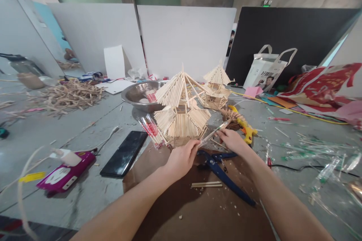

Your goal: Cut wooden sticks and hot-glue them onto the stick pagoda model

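— What did we log, left to right?
— We saw the stick pavilion (pixel 185 124) upright, just beyond the left hand (pixel 181 160), whose fingers were pinched on the near end of the wrapped chopsticks (pixel 211 134).
— And then?
— The right hand (pixel 233 141) gripped farther along, probably because so slim a packet needed two holds. The glue gun (pixel 249 132) lay behind, presumably kept within reach.

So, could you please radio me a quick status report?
Left hand, right hand: both gripping one wrapped chopstick packet. Wooden-stick pavilion: upright just beyond, roof partly open. Blue-handled pliers: lying close by.
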`<control>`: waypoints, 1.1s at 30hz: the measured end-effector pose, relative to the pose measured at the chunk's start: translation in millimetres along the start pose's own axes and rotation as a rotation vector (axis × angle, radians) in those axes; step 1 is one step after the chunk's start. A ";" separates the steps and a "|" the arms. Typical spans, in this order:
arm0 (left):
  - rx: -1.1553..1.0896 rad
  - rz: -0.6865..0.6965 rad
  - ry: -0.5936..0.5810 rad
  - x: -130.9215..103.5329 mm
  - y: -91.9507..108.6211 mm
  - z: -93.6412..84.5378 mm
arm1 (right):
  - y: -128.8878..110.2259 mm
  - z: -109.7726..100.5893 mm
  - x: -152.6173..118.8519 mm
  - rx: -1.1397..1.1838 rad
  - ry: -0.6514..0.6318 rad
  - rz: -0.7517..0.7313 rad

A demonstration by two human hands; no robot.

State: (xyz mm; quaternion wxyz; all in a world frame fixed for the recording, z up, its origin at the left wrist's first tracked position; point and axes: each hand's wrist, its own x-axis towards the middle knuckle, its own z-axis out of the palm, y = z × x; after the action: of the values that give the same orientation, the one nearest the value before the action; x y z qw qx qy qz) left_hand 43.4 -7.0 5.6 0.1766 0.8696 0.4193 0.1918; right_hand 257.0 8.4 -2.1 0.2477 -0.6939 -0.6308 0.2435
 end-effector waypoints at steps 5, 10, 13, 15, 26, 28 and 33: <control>-0.018 0.026 -0.082 1.2 -0.3 0.7 | -9.2 -2.6 -5.2 0.598 -0.030 0.056; 0.270 -0.086 -0.100 4.3 -4.5 2.5 | -6.2 -2.8 -1.6 0.728 0.049 0.130; 0.371 -0.139 -0.193 2.9 -7.3 5.1 | -2.4 -1.5 1.3 0.707 0.061 0.170; 0.410 -0.150 -0.242 1.3 -8.1 7.1 | -2.1 -0.6 1.4 0.666 0.041 0.151; 0.346 -0.129 -0.181 1.0 -4.1 4.3 | -9.5 9.1 -3.4 0.516 -0.147 0.178; 0.289 -0.078 -0.129 0.0 -3.3 3.6 | -9.1 10.2 -2.8 0.525 -0.138 0.181; 0.152 0.039 0.019 -2.9 -2.2 5.5 | -6.7 12.9 -1.1 0.595 -0.111 0.196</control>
State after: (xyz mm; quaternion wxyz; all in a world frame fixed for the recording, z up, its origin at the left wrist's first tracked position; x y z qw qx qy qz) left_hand 42.9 -8.8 -0.7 0.1022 0.8867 0.4172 0.1712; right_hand 243.4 8.3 -7.5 0.3803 -0.6340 -0.4745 0.4778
